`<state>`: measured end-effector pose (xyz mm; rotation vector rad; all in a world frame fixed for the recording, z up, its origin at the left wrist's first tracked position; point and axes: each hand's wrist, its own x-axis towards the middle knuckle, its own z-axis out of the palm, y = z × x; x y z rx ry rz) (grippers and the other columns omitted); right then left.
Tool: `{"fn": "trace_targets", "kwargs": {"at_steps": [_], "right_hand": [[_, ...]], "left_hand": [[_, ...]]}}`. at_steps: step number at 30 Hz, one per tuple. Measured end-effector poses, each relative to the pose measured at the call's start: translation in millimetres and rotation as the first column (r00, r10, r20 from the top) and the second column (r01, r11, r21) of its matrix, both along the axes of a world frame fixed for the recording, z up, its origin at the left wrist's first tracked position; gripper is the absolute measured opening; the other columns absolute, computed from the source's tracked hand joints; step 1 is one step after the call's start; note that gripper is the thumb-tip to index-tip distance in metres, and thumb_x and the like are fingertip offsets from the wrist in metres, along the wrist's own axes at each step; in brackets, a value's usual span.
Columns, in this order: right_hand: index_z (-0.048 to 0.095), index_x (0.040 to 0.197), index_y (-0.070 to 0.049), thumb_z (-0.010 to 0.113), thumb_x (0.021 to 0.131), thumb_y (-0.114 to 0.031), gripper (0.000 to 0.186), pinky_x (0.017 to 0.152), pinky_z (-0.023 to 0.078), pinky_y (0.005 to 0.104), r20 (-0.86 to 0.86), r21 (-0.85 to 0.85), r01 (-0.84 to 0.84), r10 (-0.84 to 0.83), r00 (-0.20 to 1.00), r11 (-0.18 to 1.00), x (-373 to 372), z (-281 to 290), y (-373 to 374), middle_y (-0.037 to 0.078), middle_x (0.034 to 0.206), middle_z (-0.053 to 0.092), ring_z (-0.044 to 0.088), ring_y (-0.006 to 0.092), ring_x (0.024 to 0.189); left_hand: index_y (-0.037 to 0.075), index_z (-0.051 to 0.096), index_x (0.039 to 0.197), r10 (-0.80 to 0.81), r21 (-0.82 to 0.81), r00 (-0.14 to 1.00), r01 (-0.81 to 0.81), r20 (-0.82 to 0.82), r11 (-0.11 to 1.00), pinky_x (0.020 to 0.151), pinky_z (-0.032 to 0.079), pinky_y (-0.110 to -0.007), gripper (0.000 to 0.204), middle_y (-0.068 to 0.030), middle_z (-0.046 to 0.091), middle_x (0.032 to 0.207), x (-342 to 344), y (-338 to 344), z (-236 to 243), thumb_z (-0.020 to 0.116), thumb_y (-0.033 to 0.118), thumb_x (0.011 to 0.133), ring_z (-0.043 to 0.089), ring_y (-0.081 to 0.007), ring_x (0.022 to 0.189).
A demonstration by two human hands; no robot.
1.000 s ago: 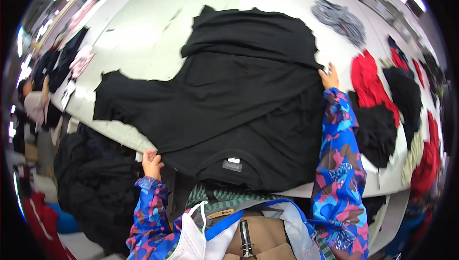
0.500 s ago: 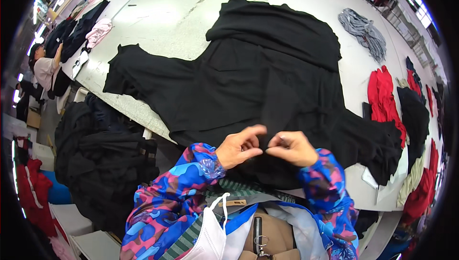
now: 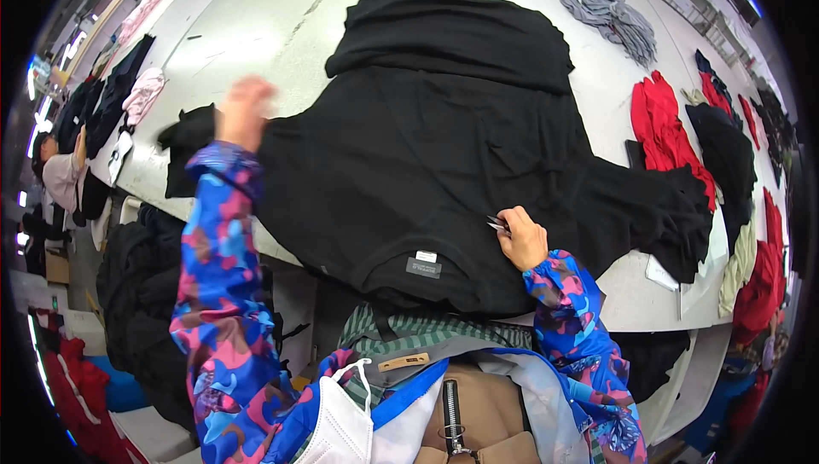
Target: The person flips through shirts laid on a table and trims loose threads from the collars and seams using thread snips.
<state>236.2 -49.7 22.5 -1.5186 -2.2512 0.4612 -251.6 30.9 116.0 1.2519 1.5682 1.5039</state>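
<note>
A black long garment [image 3: 401, 165] lies spread on the white table, its far part folded over in a band and its round neckline with a label near me. My right hand [image 3: 522, 238] is closed on small silver snips [image 3: 499, 225], held low over the garment right of the neckline. My left hand [image 3: 245, 113] is raised at the garment's left sleeve [image 3: 189, 140]; it is smeared by motion, so its fingers and anything in them are unclear.
A person [image 3: 60, 170] stands at the left by dark and pink clothes [image 3: 145, 97]. A grey bundle [image 3: 607, 20] lies at the back right. Red [image 3: 661, 131], black and pale garments line the right. A dark cloth heap [image 3: 128, 302] is below the table's left edge.
My left hand has moved from the middle up and left to the sleeve. My right hand now shows snips. The right sleeve, earlier folded across the body, lies spread to the right.
</note>
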Motion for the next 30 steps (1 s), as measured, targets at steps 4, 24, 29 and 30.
{"fn": "trace_targets", "kwargs": {"at_steps": [4, 24, 29, 30], "right_hand": [[0.056, 0.084, -0.008, 0.063, 0.071, -0.006, 0.015, 0.057, 0.047, 0.0385, -0.204, 0.036, 0.013, -0.005, 0.979, 0.999, 0, 1, 5, 0.007, 0.078, 0.055, 0.059, 0.0293, 0.067], [0.063, 0.094, -0.002, 0.06, 0.081, -0.01, 0.015, 0.069, 0.044, 0.0227, -0.459, -0.05, 0.601, -0.552, 0.696, 0.798, 175, 36, -20, 0.003, 0.082, 0.061, 0.055, 0.009, 0.074], [0.053, 0.113, 0.0, 0.062, 0.08, -0.005, 0.035, 0.054, 0.034, 0.0159, -0.669, -0.275, -0.03, -0.169, 0.724, 0.961, 58, 47, 8, -0.004, 0.068, 0.051, 0.043, 0.0011, 0.06], [0.049, 0.119, -0.002, 0.063, 0.079, -0.003, 0.042, 0.053, 0.033, 0.015, -0.68, -0.302, -0.088, -0.15, 0.717, 0.949, 37, 50, 13, -0.004, 0.068, 0.05, 0.041, 0.0007, 0.059]], "left_hand": [[0.004, 0.044, 0.116, -0.091, -0.578, 0.919, 0.316, 0.384, 0.752, 0.077, 0.049, -0.042, 0.048, -0.0184, 0.051, 0.116, 142, 44, -59, 0.063, 0.03, 0.081, 0.055, -0.0297, 0.101], [-0.001, 0.058, 0.099, -0.333, -0.336, 0.853, 0.201, -0.402, 0.92, 0.073, 0.048, -0.033, 0.042, -0.0129, 0.063, 0.083, 207, -23, -90, 0.068, 0.03, 0.073, 0.061, -0.0225, 0.079], [-0.003, 0.059, 0.091, -0.531, -0.424, 0.828, 0.423, -0.178, 0.801, 0.065, 0.045, -0.023, 0.021, -0.004, 0.061, 0.072, 239, -19, -96, 0.064, 0.012, 0.076, 0.057, -0.0099, 0.068], [-0.002, 0.058, 0.09, -0.611, -0.378, 0.792, 0.566, 0.0, 0.733, 0.064, 0.044, -0.022, 0.017, -0.0019, 0.059, 0.072, 250, -33, -77, 0.063, 0.009, 0.077, 0.055, -0.0073, 0.067]]}}
